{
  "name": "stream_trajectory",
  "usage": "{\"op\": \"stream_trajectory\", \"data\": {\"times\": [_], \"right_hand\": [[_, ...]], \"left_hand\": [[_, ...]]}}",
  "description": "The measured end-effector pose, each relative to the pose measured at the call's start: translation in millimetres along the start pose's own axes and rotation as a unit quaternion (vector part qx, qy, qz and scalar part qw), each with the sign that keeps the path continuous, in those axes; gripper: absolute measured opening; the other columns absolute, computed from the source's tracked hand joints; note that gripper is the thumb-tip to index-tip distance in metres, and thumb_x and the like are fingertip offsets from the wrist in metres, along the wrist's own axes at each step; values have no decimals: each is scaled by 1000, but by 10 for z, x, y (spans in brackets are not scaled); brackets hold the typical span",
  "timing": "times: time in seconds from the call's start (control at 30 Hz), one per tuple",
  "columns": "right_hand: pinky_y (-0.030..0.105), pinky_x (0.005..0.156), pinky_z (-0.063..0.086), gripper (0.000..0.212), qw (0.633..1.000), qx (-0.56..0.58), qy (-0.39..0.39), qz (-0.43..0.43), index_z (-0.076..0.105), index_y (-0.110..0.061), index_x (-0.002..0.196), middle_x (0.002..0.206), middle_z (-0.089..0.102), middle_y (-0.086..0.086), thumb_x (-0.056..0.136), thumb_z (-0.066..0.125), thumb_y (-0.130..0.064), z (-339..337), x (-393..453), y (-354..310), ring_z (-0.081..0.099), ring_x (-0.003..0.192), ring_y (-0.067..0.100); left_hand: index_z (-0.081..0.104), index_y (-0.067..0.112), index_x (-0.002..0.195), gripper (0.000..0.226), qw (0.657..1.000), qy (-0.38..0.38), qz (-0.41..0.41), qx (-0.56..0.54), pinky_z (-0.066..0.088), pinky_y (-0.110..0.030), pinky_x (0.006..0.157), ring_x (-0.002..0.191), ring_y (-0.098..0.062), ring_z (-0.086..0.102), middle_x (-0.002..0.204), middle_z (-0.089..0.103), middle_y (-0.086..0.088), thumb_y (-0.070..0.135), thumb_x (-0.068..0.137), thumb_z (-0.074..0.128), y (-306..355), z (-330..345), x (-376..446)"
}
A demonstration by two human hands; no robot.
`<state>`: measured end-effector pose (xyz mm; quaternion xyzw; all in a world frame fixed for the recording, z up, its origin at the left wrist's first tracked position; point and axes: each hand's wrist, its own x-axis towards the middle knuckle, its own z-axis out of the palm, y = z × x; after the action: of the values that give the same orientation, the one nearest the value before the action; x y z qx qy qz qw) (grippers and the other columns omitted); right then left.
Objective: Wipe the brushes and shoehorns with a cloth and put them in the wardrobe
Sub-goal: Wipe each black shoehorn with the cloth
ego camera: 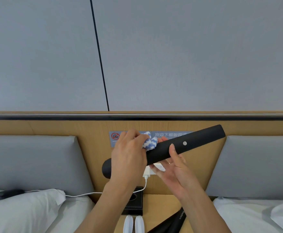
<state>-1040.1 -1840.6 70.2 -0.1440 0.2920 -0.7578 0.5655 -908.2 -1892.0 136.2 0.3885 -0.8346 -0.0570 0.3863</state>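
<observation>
Wooden headboard (90,130) behind long black brush (167,148), blue-white cloth (150,142) against it

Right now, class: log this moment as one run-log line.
stage: wiping | left hand: presses blue-and-white cloth on long black brush handle | right hand: holds handle | black shoehorn: on nightstand

Narrow desk (159,201) wedged between two beds: white pillow (24,204) left, white bedding (255,214) right. Black tissue box (134,204) sits at the desk's left rear, against the wooden headboard panel (93,142). White charger cable (80,195) runs from the wall socket (150,171) across the left bed. Second black shoehorn (176,221) lies at front right; two white items (133,224) at front centre. Bare desk strip between box and shoehorn.
</observation>
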Motion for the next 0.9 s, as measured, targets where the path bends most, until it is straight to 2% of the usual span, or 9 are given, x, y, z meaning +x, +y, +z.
{"op": "stream_trajectory", "data": {"times": [0.1, 0.23, 0.3, 0.37, 0.43, 0.57, 0.67, 0.83, 0.9], "right_hand": [[44, 81, 61, 32, 1000, 22, -2, 3, 67, -13, 122, 121, 71, 17, 93, 60, -26, 36, -23, 68, 69, 112, 29], [36, 72, 62, 42, 999, 32, -1, -9, 59, -5, 129, 112, 73, 17, 93, 58, -26, 82, -14, 101, 74, 97, 28], [38, 82, 56, 44, 1000, 22, 0, -4, 62, -7, 130, 112, 70, 14, 95, 55, -32, 115, 4, 87, 68, 98, 25], [41, 100, 47, 45, 999, 33, 5, 9, 65, -10, 130, 122, 69, 13, 98, 51, -38, 117, 30, 62, 65, 114, 27], [44, 106, 46, 49, 999, 43, 4, 0, 66, -11, 130, 127, 68, 14, 100, 46, -44, 120, 43, 23, 64, 122, 29], [41, 84, 62, 55, 996, 62, 7, -70, 62, -10, 130, 124, 69, 19, 93, 49, -47, 114, 56, -139, 68, 114, 30], [43, 76, 62, 45, 993, 73, 7, -93, 70, -13, 123, 122, 70, 19, 98, 47, -44, 30, 55, -260, 69, 112, 32], [47, 86, 59, 43, 996, 34, -13, -85, 70, -19, 124, 129, 66, 20, 93, 52, -42, -9, 50, -271, 65, 118, 34], [47, 87, 59, 42, 996, 16, -9, -82, 69, -20, 125, 129, 67, 19, 93, 53, -42, 8, 64, -245, 65, 118, 34]], "left_hand": [[75, 8, 101, 27, 1000, 2, 12, 4, 47, -35, 56, 84, -27, 60, 92, 66, -7, -2, 76, 73, 87, 53, -12], [73, 8, 103, 23, 1000, -5, 15, -10, 52, -42, 64, 88, -25, 59, 94, 63, -6, 2, 82, 67, 197, 96, 3], [72, 9, 109, 28, 999, -10, 19, -26, 52, -42, 71, 93, -25, 58, 101, 63, -5, 4, 82, 65, 280, 127, 12], [71, 10, 114, 32, 999, -14, 31, -40, 52, -44, 75, 98, -25, 57, 105, 62, -5, 4, 85, 62, 362, 147, 19], [71, 11, 115, 32, 998, -10, 45, -42, 51, -43, 75, 98, -25, 57, 105, 62, -5, 4, 85, 61, 398, 126, 29], [75, 5, 99, 24, 998, 12, 45, -29, 55, -42, 65, 83, -26, 62, 95, 65, -8, -4, 78, 71, 210, -32, 25], [76, 6, 104, 28, 999, 28, -6, -40, 56, -38, 70, 85, -25, 64, 100, 67, -9, -4, 78, 75, -119, -140, -31], [74, 6, 108, 24, 997, 16, -68, -37, 43, -13, 70, 85, -17, 60, 104, 66, -5, 3, 84, 74, -521, -210, -168], [73, 4, 108, 26, 996, 6, -83, -34, 43, -14, 70, 86, -17, 59, 103, 66, -7, 1, 82, 75, -620, -207, -206]]}}
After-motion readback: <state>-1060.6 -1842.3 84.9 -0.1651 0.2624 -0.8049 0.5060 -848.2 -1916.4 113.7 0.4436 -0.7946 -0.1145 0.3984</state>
